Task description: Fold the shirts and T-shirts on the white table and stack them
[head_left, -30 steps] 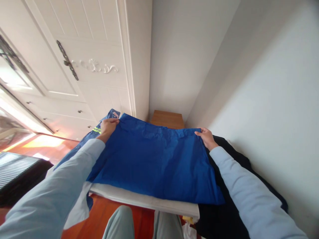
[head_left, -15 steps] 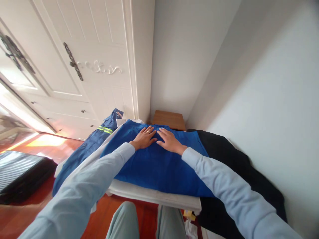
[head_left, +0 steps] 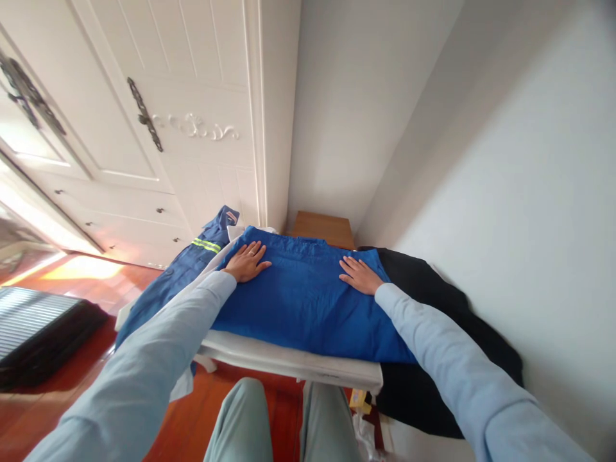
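Observation:
A blue garment (head_left: pixel 303 295) lies spread over a white-covered table (head_left: pixel 289 362), its collar-like edge at the far side. My left hand (head_left: pixel 248 262) rests palm down on the garment's left part, fingers spread, a ring on one finger. On the right part my right hand (head_left: pixel 360 276) lies flat with its fingers apart. Neither hand grips anything. Left of the blue garment hangs a darker blue work jacket (head_left: pixel 180 273) with a yellow reflective stripe. Black cloth (head_left: pixel 423 276) spreads out on the right, partly under the blue garment.
A white wardrobe (head_left: pixel 202 77) stands at the back left, and a small wooden cabinet (head_left: pixel 322 228) sits in the corner beyond the table. A black suitcase (head_left: pixel 43 333) lies on the red wooden floor (head_left: pixel 192 427) at left. A yellow box (head_left: pixel 359 399) is beneath the table.
My hands have moved apart from the garment's middle, the left one leftward and the right one rightward. The cloth between them looks flatter.

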The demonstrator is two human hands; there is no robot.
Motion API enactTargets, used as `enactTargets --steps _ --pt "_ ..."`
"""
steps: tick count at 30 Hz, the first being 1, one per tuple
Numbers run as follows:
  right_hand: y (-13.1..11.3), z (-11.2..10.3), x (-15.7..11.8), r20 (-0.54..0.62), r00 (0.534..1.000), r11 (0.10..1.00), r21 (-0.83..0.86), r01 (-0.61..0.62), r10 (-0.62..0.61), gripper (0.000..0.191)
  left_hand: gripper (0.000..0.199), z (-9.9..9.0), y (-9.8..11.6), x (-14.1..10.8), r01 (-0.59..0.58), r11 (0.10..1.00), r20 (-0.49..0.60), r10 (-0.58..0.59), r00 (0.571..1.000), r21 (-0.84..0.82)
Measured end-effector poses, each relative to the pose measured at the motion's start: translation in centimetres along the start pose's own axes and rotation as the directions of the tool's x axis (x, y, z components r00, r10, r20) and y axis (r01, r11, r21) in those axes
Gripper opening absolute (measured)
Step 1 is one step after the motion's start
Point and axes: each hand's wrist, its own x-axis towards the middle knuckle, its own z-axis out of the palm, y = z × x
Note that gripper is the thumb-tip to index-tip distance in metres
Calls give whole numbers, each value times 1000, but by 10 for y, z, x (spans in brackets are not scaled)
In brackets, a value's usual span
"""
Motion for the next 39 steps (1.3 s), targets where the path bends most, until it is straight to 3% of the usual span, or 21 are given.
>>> enactTargets --steps 3,6,8,10,13,16,19,23,27,30,32,34,36,39 --pt "-8 -11 -10 22 991 992 -5 -129 130 69 77 -15 1 -11 69 998 1 -69 998 6" --pt "-46 -21 -25 -53 989 990 28 -139 140 76 77 -25 25 -26 19 999 -50 -17 999 35" --pt "-84 -21 -42 -149 989 999 45 23 -16 76 76 -24 53 -40 -130 991 -66 132 989 29" --pt "-121 -16 -65 -193 950 966 25 256 -246 73 74 -17 81 -58 -325 946 -40 324 945 -3" --pt "-146 -2 -104 -111 875 881 -12 474 -472 69 71 -3 104 -87 -493 868 37 495 868 -51" --pt "-121 8 -147 -36 910 910 -3 414 -413 67 69 8 93 -111 -434 900 41 436 899 -47" --pt "-70 10 -188 -23 966 966 12 257 -257 67 66 12 62 -131 -323 946 8 324 946 -21" --pt "-15 8 -237 -27 998 993 106 58 -55 68 63 16 33 -151 -230 973 -39 230 972 8" --pt "7 8 -273 -49 980 944 282 -172 193 73 69 9 41 -158 -111 991 -92 104 990 -74" --pt "5 6 -285 -141 933 865 439 -241 331 78 70 -10 62 -164 -23 968 -286 -52 957 -251" --pt "-5 4 -284 -225 898 821 531 -212 378 79 66 -24 82 -178 -30 905 -443 -179 878 -425" --pt "-25 4 -278 -281 878 779 609 -150 388 75 56 -30 108 -198 -65 760 -516 -373 771 -647" --pt "-55 6 -268 -296 875 720 689 -82 383 69 50 -24 137 -221 -132 516 -453 -567 688 -846" --pt "-117 12 -249 -295 891 591 806 38 345 60 49 6 173 -246 -185 115 -209 -739 640 -976"
